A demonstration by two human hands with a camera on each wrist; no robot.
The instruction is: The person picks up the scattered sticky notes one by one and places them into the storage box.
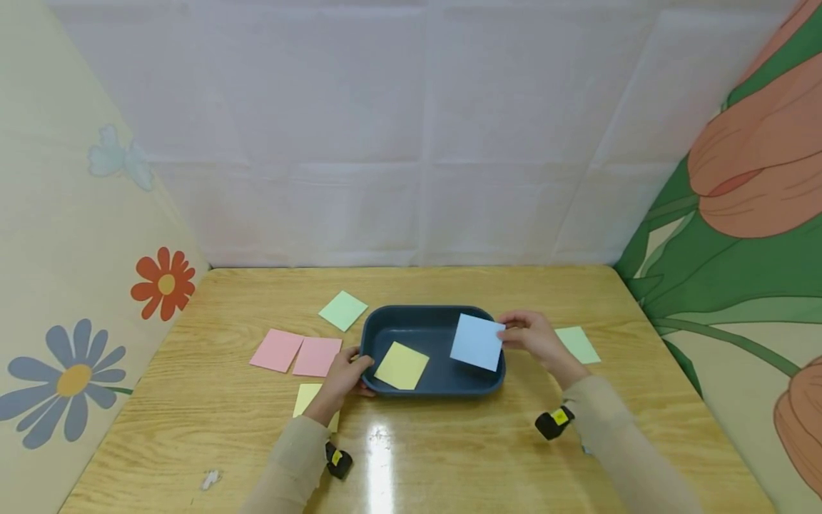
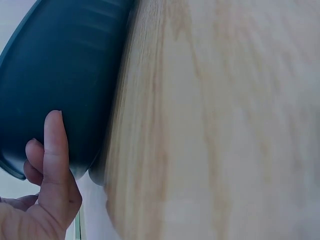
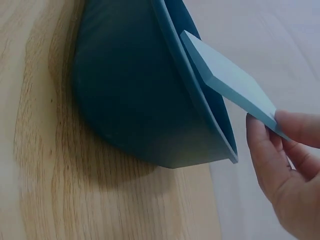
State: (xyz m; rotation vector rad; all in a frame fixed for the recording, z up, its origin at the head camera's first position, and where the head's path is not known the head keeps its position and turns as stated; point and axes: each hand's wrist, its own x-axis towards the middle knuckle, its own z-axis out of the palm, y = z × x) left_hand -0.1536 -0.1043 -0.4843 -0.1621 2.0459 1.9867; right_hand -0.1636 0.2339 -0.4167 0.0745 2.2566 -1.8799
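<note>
A dark blue plastic tray [image 1: 411, 391] stands on the wooden table. My left hand [image 1: 343, 375] holds its left end, with the thumb at the rim and the other fingers against the outer wall [image 2: 75, 85]. In my right hand [image 1: 536, 339] a light blue sticky note pad [image 1: 477, 343] is pinched by one edge between thumb and fingers. The pad is tilted over the right end of the tray, and its far corner reaches past the rim in the right wrist view. A yellow sticky note pad [image 1: 402, 365] lies inside the tray, left of the middle.
Left of the tray lie two pink pads [image 1: 277, 350], a green pad [image 1: 343, 310] and a yellow pad [image 1: 307, 396] partly under my left wrist. Another green pad [image 1: 580, 344] is behind my right wrist. A small white scrap [image 1: 210, 479] sits near the table's front left.
</note>
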